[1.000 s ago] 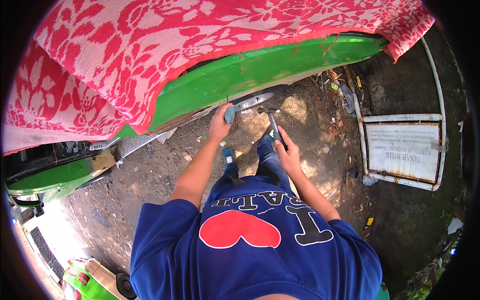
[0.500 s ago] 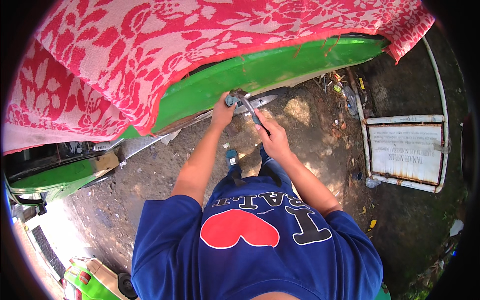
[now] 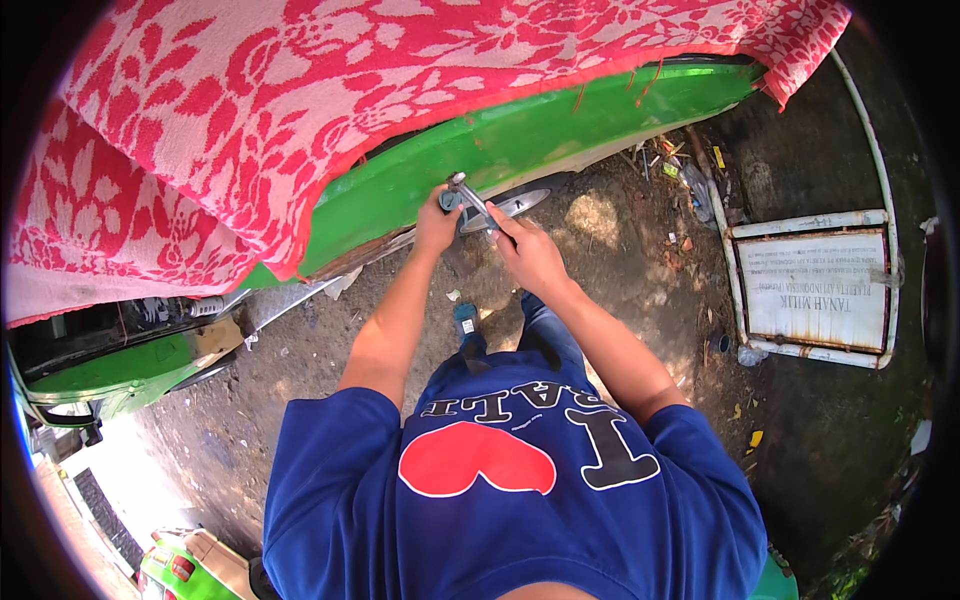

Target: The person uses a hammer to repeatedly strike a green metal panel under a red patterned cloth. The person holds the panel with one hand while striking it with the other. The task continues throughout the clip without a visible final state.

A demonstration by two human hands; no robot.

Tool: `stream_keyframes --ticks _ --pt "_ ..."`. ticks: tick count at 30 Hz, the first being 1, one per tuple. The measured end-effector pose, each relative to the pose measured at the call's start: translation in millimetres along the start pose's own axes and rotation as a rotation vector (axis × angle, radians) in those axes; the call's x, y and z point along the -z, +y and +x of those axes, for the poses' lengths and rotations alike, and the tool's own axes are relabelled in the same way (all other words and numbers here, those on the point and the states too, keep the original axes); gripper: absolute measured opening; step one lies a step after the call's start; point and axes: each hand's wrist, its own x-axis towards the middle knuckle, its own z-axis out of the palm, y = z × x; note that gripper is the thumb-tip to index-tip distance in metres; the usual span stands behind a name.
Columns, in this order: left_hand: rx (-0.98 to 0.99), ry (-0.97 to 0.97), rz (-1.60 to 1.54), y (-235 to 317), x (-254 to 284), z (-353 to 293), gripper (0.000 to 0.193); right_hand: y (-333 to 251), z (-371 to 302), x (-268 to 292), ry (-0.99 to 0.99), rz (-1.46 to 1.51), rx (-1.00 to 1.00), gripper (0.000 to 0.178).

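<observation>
The person's right hand (image 3: 525,255) is wrapped around a silver metal hammer (image 3: 474,200), its head just beside a rounded blue-green piece (image 3: 450,201) clasped in the left hand (image 3: 435,226); whether they touch, I can't quite tell. Beyond stands a curved green car body (image 3: 570,115), partly covered by a red-and-pink floral cloth (image 3: 300,90). Rightward, well apart, is a rust-stained white-framed sign (image 3: 815,285).

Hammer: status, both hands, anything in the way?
Left hand closed on teal object. Right hand grips hammer. Hammer head by teal object, contact unclear. No obstruction visible between them.
</observation>
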Motion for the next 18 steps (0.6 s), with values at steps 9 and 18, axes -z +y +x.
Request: stream_keyframes --ticks 9,18 --pt "-0.020 0.046 0.040 -17.6 -8.8 -7.7 0.033 6.5 -3.2 5.3 -0.027 0.038 -0.008 0.045" --pt "-0.079 0.035 -0.214 -31.9 9.0 -66.5 0.033 28.8 -40.7 21.0 0.178 0.333 -0.120 0.047"
